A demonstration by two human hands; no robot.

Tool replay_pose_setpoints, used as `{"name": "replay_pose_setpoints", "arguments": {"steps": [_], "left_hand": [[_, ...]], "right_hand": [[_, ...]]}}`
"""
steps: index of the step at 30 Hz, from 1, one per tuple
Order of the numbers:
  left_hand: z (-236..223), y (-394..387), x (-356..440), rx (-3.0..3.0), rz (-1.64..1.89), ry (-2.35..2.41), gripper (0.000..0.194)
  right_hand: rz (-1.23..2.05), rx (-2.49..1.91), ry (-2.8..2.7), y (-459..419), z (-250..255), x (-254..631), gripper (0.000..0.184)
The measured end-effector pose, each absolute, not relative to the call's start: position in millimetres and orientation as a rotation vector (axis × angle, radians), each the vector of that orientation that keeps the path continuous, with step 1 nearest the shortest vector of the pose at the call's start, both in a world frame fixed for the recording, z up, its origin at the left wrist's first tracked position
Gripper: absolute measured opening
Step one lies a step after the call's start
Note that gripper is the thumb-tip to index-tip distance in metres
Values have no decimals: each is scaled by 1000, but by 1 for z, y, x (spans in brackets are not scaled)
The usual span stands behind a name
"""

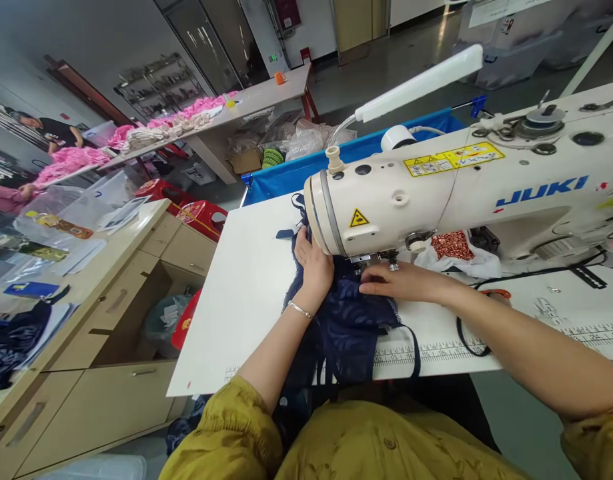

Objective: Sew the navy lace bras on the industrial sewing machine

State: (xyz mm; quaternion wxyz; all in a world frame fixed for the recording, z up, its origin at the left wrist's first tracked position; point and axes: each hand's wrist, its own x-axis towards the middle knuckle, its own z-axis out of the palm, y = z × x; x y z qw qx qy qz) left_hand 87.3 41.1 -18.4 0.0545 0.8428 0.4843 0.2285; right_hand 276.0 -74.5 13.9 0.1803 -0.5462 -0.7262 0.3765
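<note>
While the left hand (316, 270) lies on the navy garment (349, 327) beside the head of the sewing machine (381, 207), the right hand (393, 281) curls over it below; whether either grips fabric cannot be told. The garment lies on the white tabletop (246, 287), reaching its front edge. Behind stands a blue bin (286, 181).

Machine (451, 193) at right, on table (236, 287); garment (349, 333) at centre, also on it; cabinet (106, 403) lower left.
</note>
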Motion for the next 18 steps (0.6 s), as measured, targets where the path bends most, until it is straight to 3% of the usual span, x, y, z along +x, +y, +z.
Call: {"name": "replay_pose_setpoints", "arguments": {"steps": [4,7,12,18], "left_hand": [[4,16,74,2800,233,1127,29],[9,9,63,2887,24,902,35],[4,12,59,2966,-12,806,51],[3,11,67,2659,301,855,25]], "right_hand": [[888,-1645,-1996,-67,4,277,23],[810,-1685,-2049,-63,-1,275,21],[670,-1820,-2028,-58,-9,275,30],[360,-1866,-2024,-57,-33,264,31]]}}
